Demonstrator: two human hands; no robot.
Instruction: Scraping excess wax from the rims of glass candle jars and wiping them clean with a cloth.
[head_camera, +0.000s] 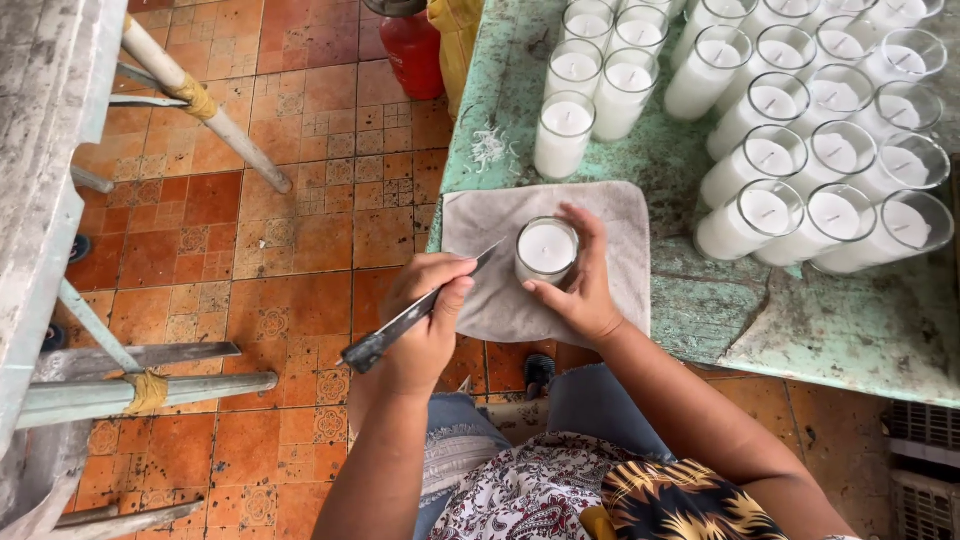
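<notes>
You hold a clear glass candle jar filled with white wax (546, 249) on a grey square cloth (610, 225), on a worn table top with flaking turquoise paint (830, 330). The orange clay floor tiles (300, 230) carry small flower ornaments. Your printed fabric garment (530, 495) is white with dark red paisley.

Both hands forward, forearms bare.
Left hand (428, 310) curled in a closed grip, knuckles up, thumb pressed along the top, wrist bent slightly inward. Right hand (580, 280) half open, fingers (588, 228) arched and spread, thumb opposed, cupping from the side, forearm angling in from lower right.
</notes>
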